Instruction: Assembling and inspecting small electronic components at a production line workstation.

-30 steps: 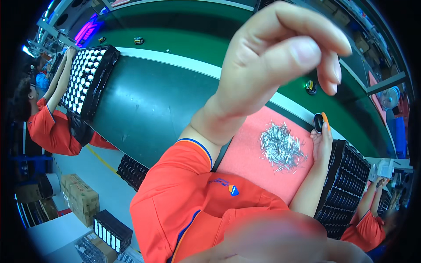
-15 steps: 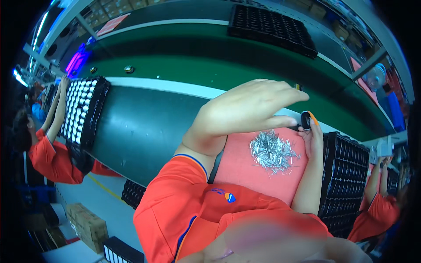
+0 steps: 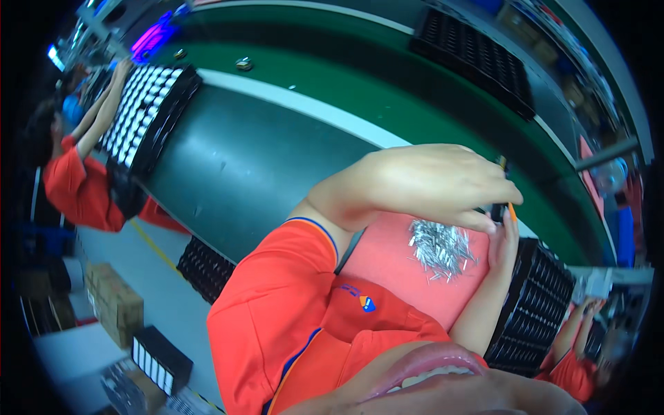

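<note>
My right hand (image 3: 505, 249) is closed on a small black part with an orange edge (image 3: 512, 211), past the right edge of a pink mat (image 3: 391, 256). Reaching across from the left, my left hand (image 3: 443, 185) has its fingers and thumb bent around the black part's upper side. Its fingers hide much of the part, and I cannot make out what kind of thing it is. A loose pile of thin silvery metal pins (image 3: 443, 250) lies on the mat, below my left hand.
A black compartment tray (image 3: 531, 304) stands right of the mat. Another black tray (image 3: 470, 59) lies beyond the green conveyor belt (image 3: 332, 66), which carries small parts (image 3: 243, 63). At left, a co-worker in red (image 3: 79, 183) reaches toward a tray of white pieces (image 3: 142, 104).
My left hand has moved right and its stretched fingers have bent down around the black part. My right hand still holds that part. The whole view has tilted and shifted.
</note>
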The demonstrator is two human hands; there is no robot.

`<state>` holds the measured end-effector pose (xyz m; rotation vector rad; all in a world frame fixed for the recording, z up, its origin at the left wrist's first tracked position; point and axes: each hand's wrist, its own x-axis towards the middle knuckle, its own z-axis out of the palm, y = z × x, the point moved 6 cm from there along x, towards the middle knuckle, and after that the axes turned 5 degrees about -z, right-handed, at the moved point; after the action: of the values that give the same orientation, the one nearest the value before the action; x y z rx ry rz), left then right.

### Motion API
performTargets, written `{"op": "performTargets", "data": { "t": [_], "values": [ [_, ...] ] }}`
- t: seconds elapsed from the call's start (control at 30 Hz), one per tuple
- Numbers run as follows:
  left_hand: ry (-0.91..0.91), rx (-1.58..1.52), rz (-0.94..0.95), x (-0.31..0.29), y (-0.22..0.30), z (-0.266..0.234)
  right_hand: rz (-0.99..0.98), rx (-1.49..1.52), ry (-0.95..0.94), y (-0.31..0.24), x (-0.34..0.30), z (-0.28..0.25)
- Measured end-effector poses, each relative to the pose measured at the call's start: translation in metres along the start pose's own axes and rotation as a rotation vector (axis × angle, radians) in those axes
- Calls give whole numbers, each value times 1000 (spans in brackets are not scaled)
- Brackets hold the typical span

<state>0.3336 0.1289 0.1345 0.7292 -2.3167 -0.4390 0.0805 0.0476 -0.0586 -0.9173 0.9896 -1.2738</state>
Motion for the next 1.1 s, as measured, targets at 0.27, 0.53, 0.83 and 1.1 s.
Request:
{"op": "performTargets", "data": {
  "t": [0.27,0.53,0.83,1.1],
  "values": [
    [30,0,12,-5,7,-6,-25,-11,-79,-1,3,5],
    [62,-17,7,-5,7,-6,-4,-2,-45,-2,-4,7],
    [15,-56,-11,0,3,0,-2,-11,-14,-2,-5,10],
    [-20,-92,-3,10,-11,1,-9,-93,-64,3,5,-2]
  ]
}}
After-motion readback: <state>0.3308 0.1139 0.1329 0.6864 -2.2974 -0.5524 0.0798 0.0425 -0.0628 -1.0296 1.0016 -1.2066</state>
